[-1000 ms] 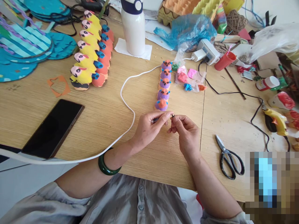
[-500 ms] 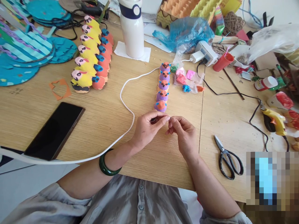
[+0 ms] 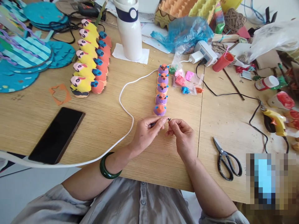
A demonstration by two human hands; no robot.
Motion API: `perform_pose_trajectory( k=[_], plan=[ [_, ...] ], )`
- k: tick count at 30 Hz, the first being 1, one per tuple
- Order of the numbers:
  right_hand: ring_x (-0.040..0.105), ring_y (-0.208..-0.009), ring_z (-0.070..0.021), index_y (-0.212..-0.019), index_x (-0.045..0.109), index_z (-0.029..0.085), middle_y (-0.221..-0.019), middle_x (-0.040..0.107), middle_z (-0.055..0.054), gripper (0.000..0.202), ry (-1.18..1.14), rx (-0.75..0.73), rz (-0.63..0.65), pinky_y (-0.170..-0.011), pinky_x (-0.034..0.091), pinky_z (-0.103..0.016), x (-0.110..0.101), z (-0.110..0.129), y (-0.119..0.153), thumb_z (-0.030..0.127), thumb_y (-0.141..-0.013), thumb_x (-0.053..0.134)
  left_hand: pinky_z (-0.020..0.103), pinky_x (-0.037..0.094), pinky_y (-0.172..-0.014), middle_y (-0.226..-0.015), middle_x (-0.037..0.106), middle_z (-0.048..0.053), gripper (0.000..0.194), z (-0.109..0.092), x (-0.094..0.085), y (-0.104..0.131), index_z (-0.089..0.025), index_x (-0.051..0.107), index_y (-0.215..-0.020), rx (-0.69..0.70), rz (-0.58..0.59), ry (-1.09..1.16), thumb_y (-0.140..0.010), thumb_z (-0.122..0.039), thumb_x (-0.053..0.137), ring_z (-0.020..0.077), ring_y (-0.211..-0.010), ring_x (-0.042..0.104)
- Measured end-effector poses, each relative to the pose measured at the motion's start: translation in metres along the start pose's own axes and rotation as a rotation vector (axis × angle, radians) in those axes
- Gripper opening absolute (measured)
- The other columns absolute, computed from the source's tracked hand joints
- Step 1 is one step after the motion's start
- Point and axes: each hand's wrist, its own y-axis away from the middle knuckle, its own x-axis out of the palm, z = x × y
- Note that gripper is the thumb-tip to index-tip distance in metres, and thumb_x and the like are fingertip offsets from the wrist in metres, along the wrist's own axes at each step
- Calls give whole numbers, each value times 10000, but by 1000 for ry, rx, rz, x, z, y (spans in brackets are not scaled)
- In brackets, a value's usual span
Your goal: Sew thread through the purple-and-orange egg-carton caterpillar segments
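Note:
My left hand (image 3: 147,132) is closed around a dark lump (image 3: 153,124), probably black modelling clay, mostly hidden by the fingers. Its thumb and forefinger are pinched at the tips. Facing it, my right hand (image 3: 184,137) pinches a tiny black piece (image 3: 169,119) of what looks like the same clay, between the two hands' fingertips. Just beyond them lies a strip of purple egg-carton cups (image 3: 161,99) with orange clay faces and blue ears. The nearest cup (image 3: 160,109) shows no dark eye marks, unlike the others.
Bags of coloured clay (image 3: 184,79) lie right of the strip. Black-handled scissors (image 3: 227,160) rest at right, with a yellow glue gun (image 3: 274,121) beyond. A white cable (image 3: 126,107), phone (image 3: 57,135), white bottle (image 3: 128,34) and yellow and red carton figures (image 3: 90,59) occupy the left side.
The fingertips have parted slightly, so the tiny black piece now shows between them. The view has shifted a little; the strip and other objects otherwise stay put.

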Motion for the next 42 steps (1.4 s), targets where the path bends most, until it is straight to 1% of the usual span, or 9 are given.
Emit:
perform_pose_trajectory(
  k=[5,7,11,16,21,26,29,36,42],
  plan=[
    [575,-562,-89,-779,702,211,-688,629,34,261,6,-3,-32,-569,501,-240,0,0,0,451,-828,790,207,295,-446,-667,513,-16,374,2,0,1,-144,753,-823,-50,11,28,-944,-488,669,51,-508,384],
    [575,-565,-91,-797,713,214,-695,639,34,249,5,6,-21,-568,505,-242,-1,-1,0,446,-820,800,203,319,-451,-688,550,-7,351,2,0,1,-151,778,-849,-34,6,10,-944,-472,672,53,-514,402],
    [583,-553,-93,-806,716,218,-677,645,37,235,0,4,-16,-564,500,-242,-2,-2,0,433,-817,810,198,409,-495,-772,678,34,292,0,1,1,-176,826,-932,35,-5,-61,-942,-425,676,87,-591,531],
    [579,-558,-101,-783,698,215,-653,630,37,248,16,8,-1,-570,498,-250,-2,0,1,438,-830,797,213,486,-549,-879,770,69,280,0,0,2,-191,830,-1051,-3,-18,-44,-926,-402,695,130,-697,654],
    [566,-553,-97,-773,708,215,-649,623,36,248,7,18,52,-564,505,-246,0,3,2,440,-835,793,223,515,-587,-933,792,65,229,0,0,1,-200,830,-988,-8,-6,-15,-903,-388,731,138,-741,684],
    [594,-566,-95,-768,705,212,-689,642,30,251,3,19,75,-576,508,-248,-1,1,2,436,-861,769,217,515,-607,-884,785,44,183,1,0,-1,-192,817,-911,25,-26,-8,-887,-363,756,116,-701,657],
    [593,-562,-98,-775,701,212,-688,646,28,251,21,16,74,-573,508,-252,-1,1,3,438,-862,767,212,487,-574,-838,769,34,185,1,0,0,-192,817,-874,39,-39,-12,-872,-373,777,99,-647,607],
    [554,-569,-93,-779,711,214,-686,622,31,243,-12,2,10,-572,535,-253,0,1,-1,437,-832,792,207,331,-442,-687,571,-15,317,-3,0,1,-208,829,-1040,-93,-56,136,-909,-474,717,51,-502,392],
    [522,-567,-91,-765,728,211,-694,630,24,253,44,-34,-82,-553,541,-256,0,8,-16,449,-784,812,203,252,-418,-675,544,-19,271,-14,-7,-7,-200,837,-960,-124,-99,229,-865,-441,757,34,-484,354]
  ],
)
